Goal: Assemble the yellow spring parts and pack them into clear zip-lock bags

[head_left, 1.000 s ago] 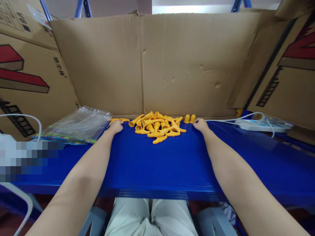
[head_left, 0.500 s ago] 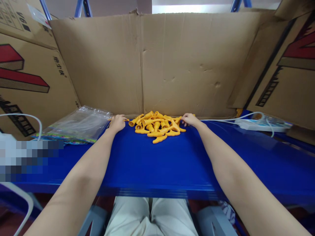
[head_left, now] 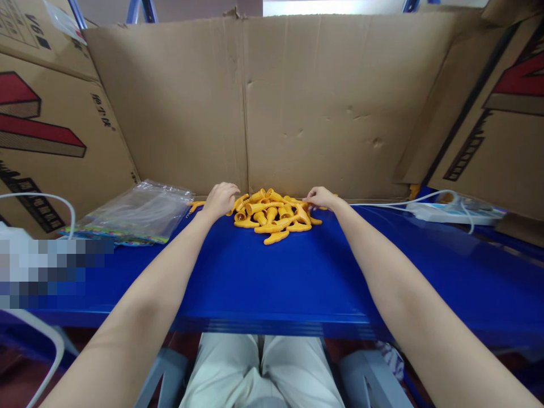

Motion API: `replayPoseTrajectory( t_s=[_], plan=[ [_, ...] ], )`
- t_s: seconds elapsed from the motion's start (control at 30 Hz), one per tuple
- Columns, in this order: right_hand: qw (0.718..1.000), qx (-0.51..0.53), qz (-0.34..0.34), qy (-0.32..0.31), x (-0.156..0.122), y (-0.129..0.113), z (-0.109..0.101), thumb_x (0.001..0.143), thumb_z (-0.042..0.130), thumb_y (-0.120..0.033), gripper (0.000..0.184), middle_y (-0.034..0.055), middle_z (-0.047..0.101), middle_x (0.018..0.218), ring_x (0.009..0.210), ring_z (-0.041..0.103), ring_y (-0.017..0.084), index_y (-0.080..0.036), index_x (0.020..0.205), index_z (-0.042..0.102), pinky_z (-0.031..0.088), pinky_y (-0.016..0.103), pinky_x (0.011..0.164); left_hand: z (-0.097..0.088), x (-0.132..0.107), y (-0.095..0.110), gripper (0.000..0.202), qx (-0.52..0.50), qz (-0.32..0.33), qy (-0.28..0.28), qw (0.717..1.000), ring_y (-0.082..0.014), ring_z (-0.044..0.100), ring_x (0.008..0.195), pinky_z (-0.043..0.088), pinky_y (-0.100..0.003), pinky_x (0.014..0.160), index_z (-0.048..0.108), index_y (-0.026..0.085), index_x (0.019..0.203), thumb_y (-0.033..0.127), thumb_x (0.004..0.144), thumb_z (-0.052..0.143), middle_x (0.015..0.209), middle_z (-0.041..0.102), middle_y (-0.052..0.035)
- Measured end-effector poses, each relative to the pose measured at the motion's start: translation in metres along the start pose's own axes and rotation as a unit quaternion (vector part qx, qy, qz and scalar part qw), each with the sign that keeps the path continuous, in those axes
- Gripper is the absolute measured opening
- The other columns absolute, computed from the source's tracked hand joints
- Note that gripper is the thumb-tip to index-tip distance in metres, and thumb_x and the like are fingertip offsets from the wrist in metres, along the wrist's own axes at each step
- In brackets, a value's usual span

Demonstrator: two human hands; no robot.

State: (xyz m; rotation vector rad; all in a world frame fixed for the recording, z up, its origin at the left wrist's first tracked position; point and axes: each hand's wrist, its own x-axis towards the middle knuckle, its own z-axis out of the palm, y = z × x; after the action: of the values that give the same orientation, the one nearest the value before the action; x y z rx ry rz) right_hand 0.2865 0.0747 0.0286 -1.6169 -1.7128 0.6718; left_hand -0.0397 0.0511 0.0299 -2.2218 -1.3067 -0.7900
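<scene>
A pile of small yellow plastic parts lies at the back of the blue table, against the cardboard wall. My left hand rests cupped against the pile's left edge, fingers curved and apart, with a stray yellow part just to its left. My right hand lies against the pile's right edge, fingers stretched toward the parts and touching them. Neither hand has lifted anything off the table.
A clear plastic bag lies at the left of the table. A white power strip with cables sits at the right. Cardboard panels wall in the back and both sides. My knees show below the front edge.
Both hands have slid inward along the back of the table to the pile. The two small yellow pieces that stood right of the pile are now under or beside my right hand.
</scene>
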Motion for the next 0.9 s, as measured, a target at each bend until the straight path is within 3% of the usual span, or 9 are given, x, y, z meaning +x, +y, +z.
replayPoseTrajectory(
  t_s=[0.17,0.37,0.53,0.63,0.77,0.9],
  plan=[
    [0.998,0.009,-0.011,-0.069,-0.001,-0.012,0.002,0.066,0.076,-0.016,0.024,-0.0012,0.057,0.045,0.043,0.053,0.008,-0.015,0.056,0.055,0.046,0.020,0.044,-0.004,0.008,0.016,0.035,-0.021,0.053,0.023,0.998,-0.0220,0.056,0.104,0.041,-0.038,0.091,0.068,0.016,0.096,0.009,0.075,0.041,0.106,0.067,-0.0079],
    [0.987,0.155,-0.046,-0.010,-0.008,-0.028,-0.004,0.072,0.070,-0.009,0.018,-0.0016,0.057,0.050,0.044,0.052,0.006,-0.015,0.061,0.057,0.047,0.017,0.047,-0.008,0.011,0.029,0.035,-0.035,0.081,0.038,0.995,-0.0218,0.056,0.103,0.041,-0.037,0.090,0.066,0.014,0.101,0.009,0.077,0.040,0.108,0.066,-0.0091],
    [0.966,0.220,-0.130,0.030,-0.012,-0.061,-0.002,0.075,0.070,-0.018,0.019,-0.0013,0.057,0.052,0.047,0.055,0.007,-0.014,0.065,0.055,0.053,0.022,0.056,-0.011,0.012,0.045,0.036,-0.060,0.103,0.059,0.991,-0.0215,0.056,0.106,0.041,-0.037,0.092,0.057,0.013,0.116,0.021,0.084,0.042,0.115,0.063,-0.0102],
    [0.955,0.233,-0.181,0.015,-0.018,-0.085,0.008,0.075,0.071,-0.024,0.020,0.0004,0.061,0.057,0.051,0.059,0.009,-0.015,0.069,0.054,0.056,0.027,0.062,-0.012,0.013,0.055,0.043,-0.069,0.116,0.062,0.989,-0.0229,0.055,0.108,0.041,-0.037,0.093,0.051,0.013,0.123,0.030,0.084,0.046,0.120,0.060,-0.0119],
    [0.944,0.208,-0.253,-0.052,-0.030,-0.109,0.027,0.071,0.074,-0.031,0.025,0.0007,0.061,0.060,0.057,0.062,0.012,-0.016,0.072,0.054,0.057,0.032,0.064,-0.012,0.014,0.061,0.036,-0.083,0.079,0.052,0.992,-0.0221,0.060,0.096,0.044,-0.034,0.084,0.054,0.014,0.115,0.032,0.085,0.048,0.105,0.065,-0.0116],
    [0.927,0.187,-0.309,-0.099,-0.033,-0.115,0.037,0.069,0.074,-0.029,0.026,0.0014,0.064,0.071,0.070,0.064,0.014,-0.016,0.082,0.057,0.055,0.034,0.075,-0.011,0.015,0.061,0.020,-0.145,0.005,0.067,0.987,-0.0196,0.063,0.081,0.045,-0.028,0.071,0.056,0.018,0.097,0.031,0.088,0.045,0.084,0.066,-0.0063]
  ],
)
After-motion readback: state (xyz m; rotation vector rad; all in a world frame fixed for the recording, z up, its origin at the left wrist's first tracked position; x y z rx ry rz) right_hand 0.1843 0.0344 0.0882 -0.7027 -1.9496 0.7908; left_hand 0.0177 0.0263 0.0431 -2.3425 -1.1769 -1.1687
